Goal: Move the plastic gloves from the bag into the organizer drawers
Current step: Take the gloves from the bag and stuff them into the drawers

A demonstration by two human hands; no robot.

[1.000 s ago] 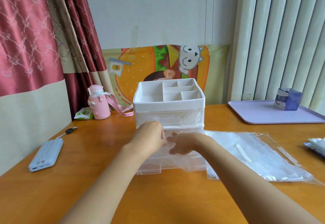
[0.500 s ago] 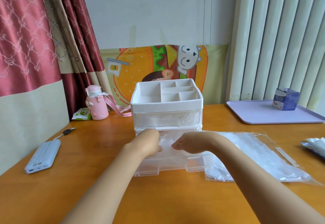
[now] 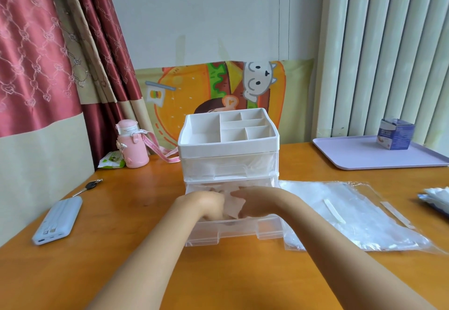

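Head view, single moment.

- Organizer [image 3: 228, 144] stands mid-table [image 3: 145, 212]; white top tray with divided compartments.
- Upper drawer [image 3: 228, 167] sits closed. Filmy white material shows through its clear front.
- Lower drawer [image 3: 233, 230] is pulled out toward us.
- Plastic gloves [image 3: 234, 206]: a crumpled translucent sheet lies inside the lower drawer, between the two hands.
- Left hand [image 3: 206, 204]: knuckles up, fingers bent down into the drawer onto the gloves. The fingertips are hidden, so we cannot tell whether it grips or only presses.
- Right hand [image 3: 258, 202]: reaches in from the right, fingers curled around the edge of the glove sheet, pinching it.
- The two hands are close together, almost touching, over the drawer's middle.
- Bag [image 3: 352, 217]: clear, flat on the table just right of the organizer, with whitish film inside.

Other items noted:
- Power bank [image 3: 57, 219] and key [image 3: 88, 185], left side.
- Pink bottle [image 3: 132, 146] with strap, by the curtain.
- Lilac tray [image 3: 352, 159] far right, carrying a blue box [image 3: 396, 137].
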